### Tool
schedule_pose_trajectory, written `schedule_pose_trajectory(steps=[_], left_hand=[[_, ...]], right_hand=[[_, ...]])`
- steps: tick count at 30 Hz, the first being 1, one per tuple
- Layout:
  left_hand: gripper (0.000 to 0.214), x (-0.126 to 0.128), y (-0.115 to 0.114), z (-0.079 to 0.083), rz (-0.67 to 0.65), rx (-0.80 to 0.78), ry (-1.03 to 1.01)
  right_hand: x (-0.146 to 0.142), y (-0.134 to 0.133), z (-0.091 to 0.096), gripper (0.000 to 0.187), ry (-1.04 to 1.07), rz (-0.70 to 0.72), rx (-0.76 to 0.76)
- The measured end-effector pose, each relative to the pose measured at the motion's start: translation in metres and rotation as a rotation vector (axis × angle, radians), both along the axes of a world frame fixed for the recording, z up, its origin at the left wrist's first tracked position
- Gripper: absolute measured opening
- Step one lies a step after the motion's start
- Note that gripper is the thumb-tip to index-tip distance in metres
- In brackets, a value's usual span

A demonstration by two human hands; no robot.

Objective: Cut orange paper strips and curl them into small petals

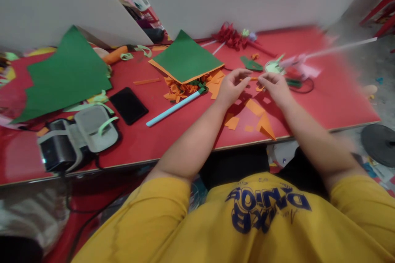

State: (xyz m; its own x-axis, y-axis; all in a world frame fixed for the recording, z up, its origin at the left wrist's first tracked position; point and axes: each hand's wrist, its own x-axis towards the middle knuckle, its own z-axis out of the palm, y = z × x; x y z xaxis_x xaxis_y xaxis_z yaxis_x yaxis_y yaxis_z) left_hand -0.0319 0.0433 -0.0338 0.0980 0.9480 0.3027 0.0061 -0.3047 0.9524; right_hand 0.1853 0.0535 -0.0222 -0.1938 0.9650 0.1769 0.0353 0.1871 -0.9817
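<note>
Over the right half of the red table, my left hand [232,85] and my right hand [276,87] pinch the two ends of a narrow orange paper strip [253,79]. The fingers of both hands are closed on it. Beneath my hands lie several orange paper pieces [254,107], some flat, one folded to a point. Left of my left hand is a stack of green and orange sheets [187,58], partly resting on crumpled orange paper flowers [179,90]. A light blue stick [174,109] with a green tip lies in front of the flowers.
A black phone [128,105] and an open grey case [96,127] lie to the left, near a large cut green sheet [69,72]. Red paper flowers [230,37] stand at the back. A pink glue gun [298,65] and its cable lie beyond my right hand. The red table [336,90] ends just in front of me.
</note>
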Motion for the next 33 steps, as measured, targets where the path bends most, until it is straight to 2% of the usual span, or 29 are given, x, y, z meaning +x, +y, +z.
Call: schedule_pose_trajectory(steps=[4, 12, 19, 23, 29, 33], left_hand=[[0.020, -0.003, 0.001, 0.001, 0.003, 0.015, 0.064], [0.010, -0.003, 0.001, 0.002, 0.029, 0.021, 0.062], [0.007, -0.003, 0.004, -0.005, -0.040, 0.060, 0.033], [0.014, -0.002, 0.002, -0.004, -0.088, 0.047, 0.039], [0.013, -0.006, -0.002, 0.005, -0.096, 0.020, 0.121], [0.011, -0.005, -0.004, 0.009, -0.087, 0.006, 0.091]], right_hand=[[0.000, -0.001, 0.001, 0.043, -0.016, -0.005, 0.022], [-0.002, -0.002, -0.001, 0.039, 0.030, 0.019, 0.068], [-0.001, 0.002, -0.005, 0.028, 0.075, 0.012, 0.109], [-0.003, 0.000, -0.005, 0.021, 0.081, 0.022, 0.144], [-0.007, -0.004, -0.003, 0.028, 0.057, 0.040, 0.173], [-0.008, -0.002, -0.006, 0.033, 0.044, 0.039, 0.155]])
